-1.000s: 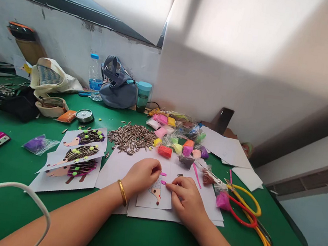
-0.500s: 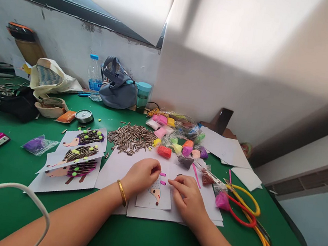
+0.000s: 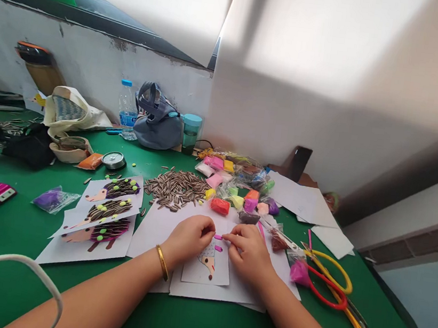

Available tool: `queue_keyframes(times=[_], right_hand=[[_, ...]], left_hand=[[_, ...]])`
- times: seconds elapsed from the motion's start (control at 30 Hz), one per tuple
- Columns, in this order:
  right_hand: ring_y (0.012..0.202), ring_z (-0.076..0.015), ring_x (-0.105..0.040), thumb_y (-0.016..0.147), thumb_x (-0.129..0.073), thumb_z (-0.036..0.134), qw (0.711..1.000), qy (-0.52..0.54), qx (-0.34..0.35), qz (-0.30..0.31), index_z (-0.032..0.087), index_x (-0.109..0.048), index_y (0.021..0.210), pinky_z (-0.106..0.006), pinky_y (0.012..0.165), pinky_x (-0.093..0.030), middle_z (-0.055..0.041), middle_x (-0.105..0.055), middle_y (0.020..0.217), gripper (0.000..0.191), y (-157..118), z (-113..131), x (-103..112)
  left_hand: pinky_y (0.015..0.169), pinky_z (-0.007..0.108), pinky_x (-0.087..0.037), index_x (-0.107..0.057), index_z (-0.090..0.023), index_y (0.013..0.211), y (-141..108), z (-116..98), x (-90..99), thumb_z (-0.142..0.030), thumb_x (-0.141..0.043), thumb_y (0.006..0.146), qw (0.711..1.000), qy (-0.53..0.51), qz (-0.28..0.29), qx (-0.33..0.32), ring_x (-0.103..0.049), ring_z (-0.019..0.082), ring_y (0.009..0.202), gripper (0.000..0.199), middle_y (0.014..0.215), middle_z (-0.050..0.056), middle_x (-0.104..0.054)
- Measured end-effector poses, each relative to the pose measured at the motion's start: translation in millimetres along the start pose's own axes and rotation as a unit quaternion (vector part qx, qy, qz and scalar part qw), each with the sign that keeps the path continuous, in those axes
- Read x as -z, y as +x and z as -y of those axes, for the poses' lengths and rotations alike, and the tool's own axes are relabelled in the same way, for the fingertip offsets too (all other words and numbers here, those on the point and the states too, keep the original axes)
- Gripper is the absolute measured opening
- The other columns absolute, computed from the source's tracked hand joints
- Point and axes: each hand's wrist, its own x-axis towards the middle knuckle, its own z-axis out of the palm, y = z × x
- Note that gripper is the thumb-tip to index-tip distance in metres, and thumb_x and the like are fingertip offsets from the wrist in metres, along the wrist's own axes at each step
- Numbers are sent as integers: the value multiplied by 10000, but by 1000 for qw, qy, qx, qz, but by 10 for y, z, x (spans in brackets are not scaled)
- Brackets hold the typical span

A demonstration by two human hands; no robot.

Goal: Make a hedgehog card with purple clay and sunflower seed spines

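Drawing paper [image 3: 195, 275] lies flat between two hands, on the table [image 3: 182, 323].
Left hand [image 3: 189, 238] has narrow grip, perhaps to steady it; right hand [image 3: 251, 251] is at upper pink piece [image 3: 218, 237], its grip I cannot tell.

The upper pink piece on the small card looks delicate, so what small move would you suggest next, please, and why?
I would probably press the upper pink piece lightly with the right hand: its fingertips are already at the piece's outer end, the left hand is close by on the other side, and the lower pink piece lies clear of both.
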Motion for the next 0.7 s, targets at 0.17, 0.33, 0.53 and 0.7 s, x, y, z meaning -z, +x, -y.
queue_keyframes(times=[0.17,0.33,0.53,0.7], right_hand=[[893,-226,-544,804,-539,101,999,31,-3,-35,243,-740,1006,-390,784,-464,-72,-636,910,318,-65,-4,-1],[916,-219,-560,871,-540,191,992,97,-42,-62,255,-727,1009,-379,816,-474,-63,-630,913,241,-95,44,58],[898,-198,-584,960,-461,369,971,219,-91,-19,238,-716,903,-341,816,-474,-50,-638,880,293,-86,143,90],[821,-178,-592,917,-541,426,950,282,-130,3,205,-655,774,-303,753,-486,-31,-621,825,287,-62,221,97]], left_hand=[[677,273,-433,-643,-194,819,5,-4,9,-194,-550,833,1000,-13,4,-2,-589,163,763,94,823,17,-670],[758,293,-446,-651,-201,867,-23,-57,28,-231,-577,872,998,-18,4,-61,-596,172,833,80,868,24,-678],[769,312,-438,-644,-204,870,-77,-168,27,-267,-534,922,986,24,-20,-163,-590,179,828,136,835,40,-675],[753,322,-437,-636,-197,846,-110,-224,14,-251,-537,915,980,44,-33,-193,-590,183,806,131,817,49,-668]])
